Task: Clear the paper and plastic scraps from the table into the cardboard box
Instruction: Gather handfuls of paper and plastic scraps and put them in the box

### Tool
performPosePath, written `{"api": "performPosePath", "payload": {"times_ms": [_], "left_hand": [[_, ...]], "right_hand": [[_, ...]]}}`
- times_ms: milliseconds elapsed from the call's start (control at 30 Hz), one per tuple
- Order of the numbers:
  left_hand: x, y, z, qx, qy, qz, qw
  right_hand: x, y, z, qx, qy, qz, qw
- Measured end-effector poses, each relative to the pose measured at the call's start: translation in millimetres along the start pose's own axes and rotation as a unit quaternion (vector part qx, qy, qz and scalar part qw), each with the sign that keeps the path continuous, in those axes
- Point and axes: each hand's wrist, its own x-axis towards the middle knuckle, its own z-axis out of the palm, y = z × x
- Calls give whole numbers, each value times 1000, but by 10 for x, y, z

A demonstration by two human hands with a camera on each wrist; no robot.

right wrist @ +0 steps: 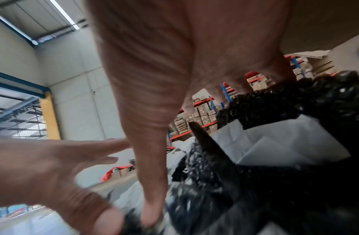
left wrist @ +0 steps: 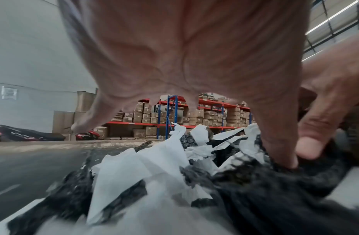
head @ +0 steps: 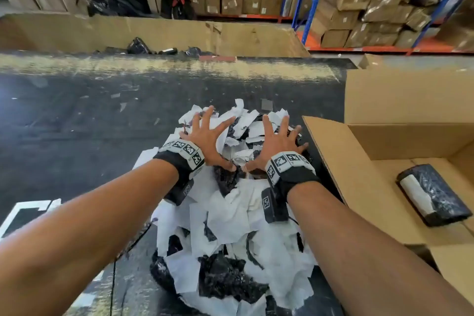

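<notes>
my left hand (head: 205, 136) and right hand (head: 278, 142): fingers splayed flat on the scrap heap (head: 230, 213), thumbs nearly meeting | heap: on the dark table (head: 77, 115), beside the cardboard box (head: 359, 187) | feel: light, loose, slippery, likely to spill | hold: scoop from both sides, squeezing inward

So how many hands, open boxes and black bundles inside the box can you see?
Hands: 2, the left hand and the right hand, both spread on the scrap pile.
Open cardboard boxes beside the pile: 1.
Black wrapped bundles inside it: 1.
Total: 4.
</notes>
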Motion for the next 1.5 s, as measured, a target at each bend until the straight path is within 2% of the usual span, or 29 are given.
{"api": "performPosePath", "payload": {"times_ms": [100,200,467,567,667,867,1000,1200,1333,1500], "left_hand": [[310,30,-40,47,-18,28,998],[681,41,-6,69,-49,57,995],[1341,120,332,92,-170,87,977],[1356,28,531,79,-181,93,976],[1263,-23,699,62,-159,87,981],[874,46,785,27,-84,80,993],[685,121,657,-24,-34,93,995],[561,234,430,-39,11,72,997],[403,281,181,-64,77,81,992],[156,261,-119,-69,131,86,985]], "right_hand": [[263,17,6,-15,-67,19,997],[513,35,88,-18,-106,29,994],[1050,62,583,11,-162,22,986],[1142,71,774,2,-179,6,984],[1156,81,854,-26,-165,-14,986],[949,62,882,-8,-74,-52,996],[799,39,808,-15,-28,-71,997],[637,-8,593,22,46,-71,996],[505,-31,400,68,114,-89,987],[288,-130,129,85,162,-116,976]]}}
